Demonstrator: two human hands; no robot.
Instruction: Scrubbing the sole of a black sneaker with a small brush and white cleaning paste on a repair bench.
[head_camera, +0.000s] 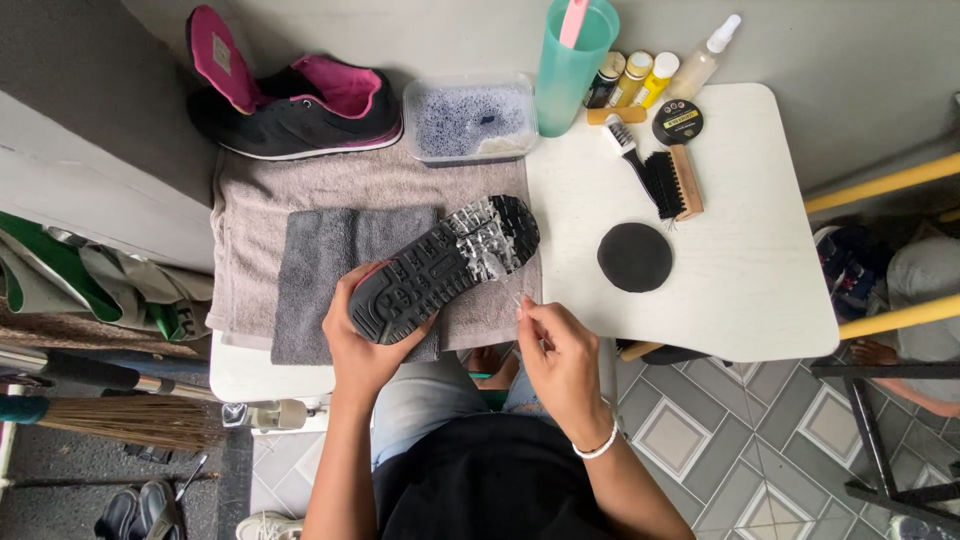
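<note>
From the head view, the left hand (365, 345) is clenched round the heel of a black shoe (445, 265) turned sole-up, holding it just above the dark grey cloth (320, 265) and the lighter towel (300, 190) near the front edge of the white tabletop (760, 270). The toe end of the sole is coated in wet, shiny foam. The right hand (560, 355) is pinched shut on something thin and pale, too small to make out, just beside the sole at the table's front edge.

Held only by the heel, the shoe could twist or slip from that grasp, I reckon, since the foam looks slick, and it would drop off the front edge into the lap below. Foam may also drip past the towel. At the back edge, the tub of sudsy water (470, 120) and the tall green cup (572, 60) stand close together beside the second shoe (300, 105); a careless reach could tip either. The brushes (665, 180) and small bottles (635, 78) crowd the back right corner, near the round black pad (634, 257)
</note>
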